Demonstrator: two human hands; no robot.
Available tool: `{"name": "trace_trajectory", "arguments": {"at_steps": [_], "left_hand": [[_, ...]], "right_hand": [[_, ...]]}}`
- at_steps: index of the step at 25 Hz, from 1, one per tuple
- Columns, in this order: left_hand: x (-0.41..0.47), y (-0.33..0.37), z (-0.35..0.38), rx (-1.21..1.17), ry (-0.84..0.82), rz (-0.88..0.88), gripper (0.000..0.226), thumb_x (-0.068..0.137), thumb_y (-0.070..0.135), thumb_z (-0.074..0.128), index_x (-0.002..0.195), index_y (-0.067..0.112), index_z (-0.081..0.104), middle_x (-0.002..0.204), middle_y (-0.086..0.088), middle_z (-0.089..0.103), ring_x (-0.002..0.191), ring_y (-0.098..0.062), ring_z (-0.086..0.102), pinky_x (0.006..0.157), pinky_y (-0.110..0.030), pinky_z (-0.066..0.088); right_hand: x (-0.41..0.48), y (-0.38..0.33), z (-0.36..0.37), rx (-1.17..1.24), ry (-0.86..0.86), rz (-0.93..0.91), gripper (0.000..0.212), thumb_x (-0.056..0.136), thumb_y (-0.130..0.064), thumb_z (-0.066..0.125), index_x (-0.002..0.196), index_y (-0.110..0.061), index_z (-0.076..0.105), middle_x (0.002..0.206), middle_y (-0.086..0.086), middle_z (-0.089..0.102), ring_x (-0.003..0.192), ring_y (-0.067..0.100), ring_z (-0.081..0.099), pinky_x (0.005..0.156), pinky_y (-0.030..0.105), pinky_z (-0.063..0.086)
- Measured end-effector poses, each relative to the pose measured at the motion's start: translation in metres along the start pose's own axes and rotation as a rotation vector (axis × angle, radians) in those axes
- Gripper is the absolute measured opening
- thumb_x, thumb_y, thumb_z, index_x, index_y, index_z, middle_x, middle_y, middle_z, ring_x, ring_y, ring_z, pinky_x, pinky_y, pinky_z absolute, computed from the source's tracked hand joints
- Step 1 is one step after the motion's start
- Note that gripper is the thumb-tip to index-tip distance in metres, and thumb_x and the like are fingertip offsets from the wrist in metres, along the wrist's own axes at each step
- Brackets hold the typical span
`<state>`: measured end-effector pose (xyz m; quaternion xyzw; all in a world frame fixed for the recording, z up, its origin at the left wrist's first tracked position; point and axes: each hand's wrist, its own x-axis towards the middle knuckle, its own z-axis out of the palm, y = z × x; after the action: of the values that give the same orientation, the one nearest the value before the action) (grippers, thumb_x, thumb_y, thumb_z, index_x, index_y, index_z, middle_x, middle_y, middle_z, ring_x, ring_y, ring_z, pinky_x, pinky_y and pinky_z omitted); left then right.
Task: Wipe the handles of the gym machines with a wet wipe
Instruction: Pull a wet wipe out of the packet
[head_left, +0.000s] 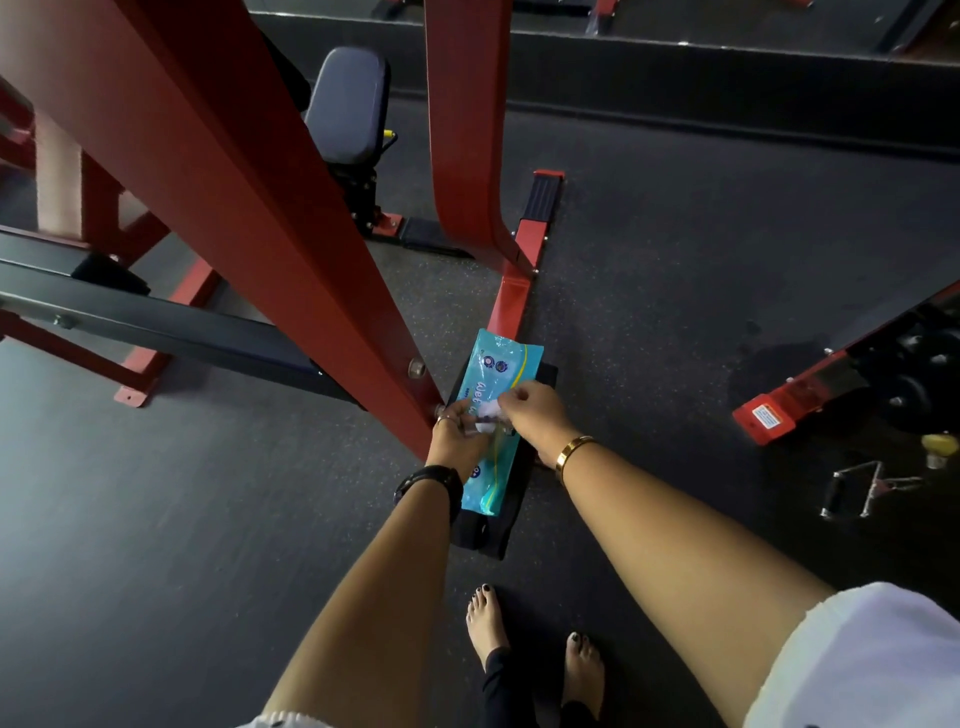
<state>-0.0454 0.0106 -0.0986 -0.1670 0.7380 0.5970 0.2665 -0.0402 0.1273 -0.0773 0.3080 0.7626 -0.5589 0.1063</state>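
Note:
A turquoise wet wipe pack (500, 374) lies on a black foot pad (498, 525) of the red gym machine, low in the middle of the head view. My left hand (457, 434) rests on the pack's near left side, fingers curled at its opening. My right hand (535, 415) pinches a bit of white wipe (487, 413) at the opening. Both hands are close together over the pack's middle. The lower part of the pack shows between my wrists.
A slanted red frame beam (270, 208) runs down to the floor just left of my hands. A second red post (467, 130) and a padded seat (348, 104) stand behind. A loose cable handle (852, 488) lies on the floor at right. My bare feet (535, 649) are below.

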Motion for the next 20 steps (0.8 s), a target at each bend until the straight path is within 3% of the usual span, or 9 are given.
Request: {"name": "trace_trajectory", "arguments": {"at_steps": [5, 8, 10, 13, 15, 17, 18, 20], "left_hand": [[0.0, 0.002, -0.001, 0.083, 0.003, -0.009, 0.064, 0.082, -0.001, 0.069, 0.136, 0.0, 0.035, 0.089, -0.002, 0.06, 0.088, -0.02, 0.058, 0.084, -0.03, 0.048], [-0.001, 0.002, 0.0, 0.186, 0.015, 0.013, 0.048, 0.084, 0.005, 0.066, 0.128, -0.001, 0.048, 0.085, -0.004, 0.059, 0.066, -0.012, 0.055, 0.053, -0.014, 0.044], [-0.001, 0.003, -0.002, 0.233, 0.013, 0.028, 0.041, 0.084, 0.014, 0.069, 0.119, -0.001, 0.057, 0.079, -0.002, 0.057, 0.057, -0.008, 0.048, 0.046, -0.011, 0.038], [-0.003, 0.004, -0.002, 0.169, 0.019, 0.006, 0.055, 0.077, 0.04, 0.072, 0.119, 0.009, 0.053, 0.106, -0.014, 0.058, 0.084, -0.026, 0.062, 0.071, -0.03, 0.054], [-0.005, 0.007, -0.001, 0.023, 0.08, -0.057, 0.056, 0.077, 0.048, 0.067, 0.115, 0.01, 0.051, 0.117, -0.015, 0.051, 0.096, -0.033, 0.061, 0.086, -0.043, 0.053], [-0.015, 0.018, 0.0, -0.22, 0.133, -0.114, 0.019, 0.092, 0.03, 0.056, 0.1, 0.016, 0.046, 0.1, -0.006, 0.051, 0.078, -0.022, 0.059, 0.071, -0.035, 0.048], [-0.015, 0.021, 0.0, -0.293, 0.147, -0.142, 0.012, 0.096, 0.026, 0.05, 0.098, 0.016, 0.043, 0.093, -0.002, 0.05, 0.074, -0.019, 0.056, 0.069, -0.033, 0.045], [-0.016, 0.023, 0.0, -0.354, 0.144, -0.169, 0.019, 0.097, 0.03, 0.046, 0.105, 0.013, 0.042, 0.092, 0.0, 0.049, 0.073, -0.016, 0.055, 0.072, -0.033, 0.043]], "right_hand": [[-0.004, -0.012, -0.011, 0.428, -0.059, 0.145, 0.02, 0.085, -0.008, 0.041, 0.09, -0.002, 0.06, 0.087, 0.017, 0.062, 0.081, 0.027, 0.06, 0.08, 0.043, 0.054], [-0.008, -0.018, -0.018, 0.568, -0.013, 0.156, 0.015, 0.087, -0.007, 0.038, 0.085, -0.009, 0.053, 0.088, 0.015, 0.06, 0.079, 0.024, 0.06, 0.069, 0.038, 0.055], [-0.009, -0.02, -0.023, 0.594, 0.052, 0.149, 0.012, 0.089, -0.01, 0.039, 0.084, -0.011, 0.05, 0.092, 0.016, 0.06, 0.083, 0.025, 0.06, 0.067, 0.038, 0.054], [-0.01, -0.023, -0.031, 0.582, 0.122, 0.129, 0.015, 0.09, -0.011, 0.039, 0.096, -0.006, 0.052, 0.098, 0.018, 0.059, 0.087, 0.026, 0.058, 0.067, 0.038, 0.053], [-0.013, -0.025, -0.036, 0.593, 0.14, 0.122, 0.014, 0.091, -0.011, 0.039, 0.096, -0.006, 0.051, 0.096, 0.015, 0.059, 0.085, 0.024, 0.059, 0.065, 0.035, 0.054], [-0.015, -0.027, -0.04, 0.609, 0.152, 0.115, 0.01, 0.091, -0.01, 0.04, 0.086, -0.011, 0.048, 0.09, 0.012, 0.058, 0.079, 0.021, 0.058, 0.059, 0.032, 0.052], [-0.015, -0.028, -0.041, 0.598, 0.157, 0.112, 0.012, 0.091, -0.009, 0.04, 0.081, -0.012, 0.047, 0.086, 0.011, 0.056, 0.076, 0.02, 0.056, 0.058, 0.029, 0.049], [-0.017, -0.029, -0.043, 0.58, 0.146, 0.095, 0.017, 0.088, -0.006, 0.039, 0.074, -0.014, 0.045, 0.076, 0.006, 0.052, 0.07, 0.018, 0.051, 0.057, 0.028, 0.043]]}}
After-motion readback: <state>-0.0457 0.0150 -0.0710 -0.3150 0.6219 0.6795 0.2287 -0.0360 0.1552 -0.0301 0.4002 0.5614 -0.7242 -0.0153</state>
